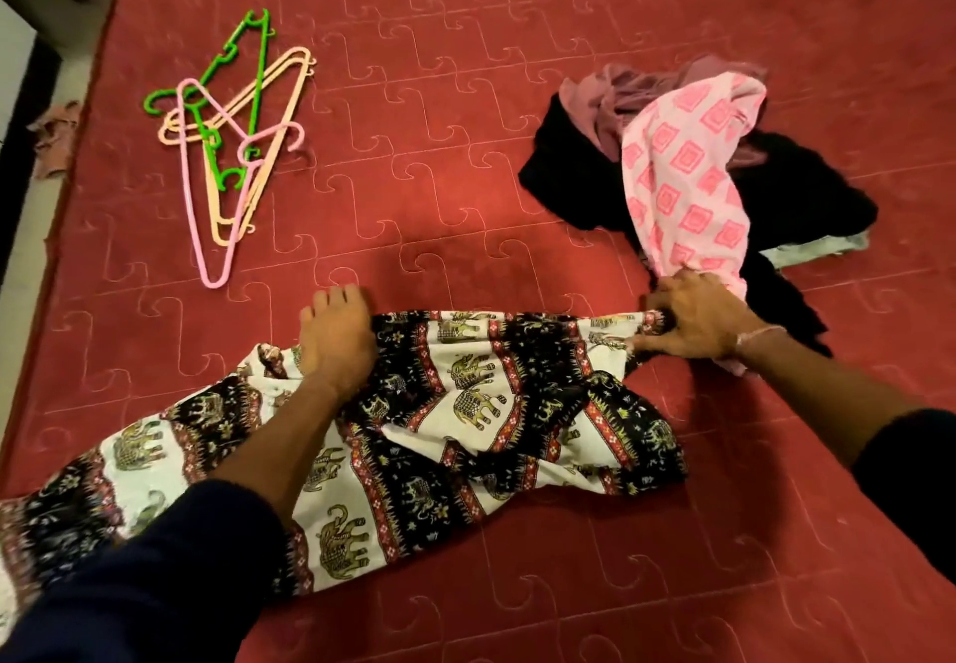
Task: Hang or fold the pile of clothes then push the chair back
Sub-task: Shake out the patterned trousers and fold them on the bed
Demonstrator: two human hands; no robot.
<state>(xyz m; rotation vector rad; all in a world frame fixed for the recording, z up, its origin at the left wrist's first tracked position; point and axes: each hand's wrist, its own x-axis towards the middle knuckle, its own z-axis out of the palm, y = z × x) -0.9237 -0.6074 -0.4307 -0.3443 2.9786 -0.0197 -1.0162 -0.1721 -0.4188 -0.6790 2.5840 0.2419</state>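
Lying across the lower middle of the frame, the elephant-print garment (465, 404) runs lengthwise left to right on the red bed (465, 93). The left hand (336, 342) presses its centre with fingers flat; the right hand (693, 321) pinches its right end, nearer the clothes pile (688, 171).

No text, label, brand, number or sign can be read anywhere in the view. The fabrics carry only patterns, not lettering.
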